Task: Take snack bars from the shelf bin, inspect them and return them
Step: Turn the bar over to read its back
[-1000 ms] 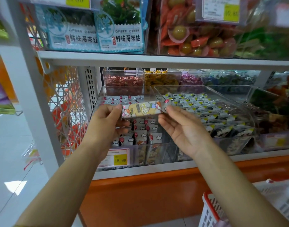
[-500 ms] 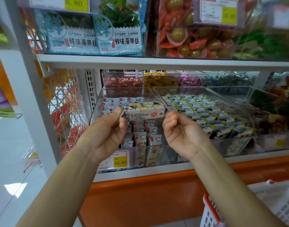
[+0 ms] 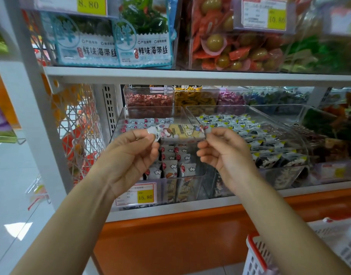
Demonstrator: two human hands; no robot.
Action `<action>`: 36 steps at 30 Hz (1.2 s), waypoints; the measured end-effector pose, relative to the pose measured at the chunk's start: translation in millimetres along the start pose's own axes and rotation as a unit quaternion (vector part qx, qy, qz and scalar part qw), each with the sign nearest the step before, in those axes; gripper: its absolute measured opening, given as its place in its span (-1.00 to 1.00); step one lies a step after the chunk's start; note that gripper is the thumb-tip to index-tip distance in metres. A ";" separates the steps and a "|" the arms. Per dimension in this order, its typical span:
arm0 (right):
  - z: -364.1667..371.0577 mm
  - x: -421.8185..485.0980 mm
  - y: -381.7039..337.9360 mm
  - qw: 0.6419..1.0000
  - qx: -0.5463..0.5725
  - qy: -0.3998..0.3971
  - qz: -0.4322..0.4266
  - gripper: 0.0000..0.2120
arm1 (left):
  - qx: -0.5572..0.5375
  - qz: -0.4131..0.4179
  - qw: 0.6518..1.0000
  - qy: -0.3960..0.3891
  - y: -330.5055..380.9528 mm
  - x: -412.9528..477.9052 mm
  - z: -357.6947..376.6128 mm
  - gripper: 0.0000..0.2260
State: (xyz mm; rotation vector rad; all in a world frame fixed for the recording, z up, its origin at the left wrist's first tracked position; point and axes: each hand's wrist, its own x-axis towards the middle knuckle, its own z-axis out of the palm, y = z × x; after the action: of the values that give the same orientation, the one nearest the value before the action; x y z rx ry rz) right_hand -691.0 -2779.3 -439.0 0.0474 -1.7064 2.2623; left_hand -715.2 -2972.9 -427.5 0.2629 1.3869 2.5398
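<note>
Holding the snack bar level by its two crimped ends, you have its cartoon-printed face turned up toward you, raised over the open top of the clear shelf bin. Your left hand has a narrow grip, thumb and forefinger pinching the left seal. Your right hand pinches the right seal the same way, its other fingers loosely curled below. Nothing else supports the bar.

This looks like the inspection step, with the return not yet begun. To do it well, pinch only the flat seals so your fingertips cover none of the print. Roll both ends together to see the back, so the wrapper does not twist. Check the seams and corners for splits. Hold the bar over the bin, so a slip would drop it among the stacked bars and not onto the floor.

The shelf bin sits at the left end of the lower shelf, against its front edge, with a yellow price tag on its front. A neighbouring bin of dark-and-white packets touches it on the right. When you put the bar back, lower it left of that shared wall and lay it in line with the others. A red-rimmed basket stands below the shelf on your right.
</note>
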 end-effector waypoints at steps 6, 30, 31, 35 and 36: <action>2.5 -3.1 0.8 0.995 -0.068 -0.025 -0.063 -0.88 | 0.187 0.096 0.978 -0.012 0.5 -4.5 -1.8 -0.88; -6.6 0.6 6.5 0.931 -0.288 -0.052 -0.216 -0.90 | 0.470 0.189 0.862 -0.004 -6.0 -5.3 12.3 -0.90; -6.1 0.3 6.7 0.923 -0.304 -0.044 -0.233 -0.88 | 0.488 0.202 0.849 -0.001 -6.9 -5.1 14.0 -0.92; -2.8 -0.7 4.3 0.873 -0.376 -0.028 -0.311 -0.80 | 0.496 0.211 0.842 0.008 -9.7 -4.3 17.9 -0.94; -2.2 -1.0 3.5 0.862 -0.388 -0.028 -0.326 -0.79 | 0.484 0.203 0.851 0.010 -9.7 -4.0 18.2 -0.94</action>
State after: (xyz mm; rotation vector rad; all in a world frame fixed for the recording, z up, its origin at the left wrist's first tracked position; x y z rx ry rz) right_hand -690.6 -2778.3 -443.1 0.4358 -2.0885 1.0196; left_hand -705.3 -2954.4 -426.2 0.7538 2.7558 1.8252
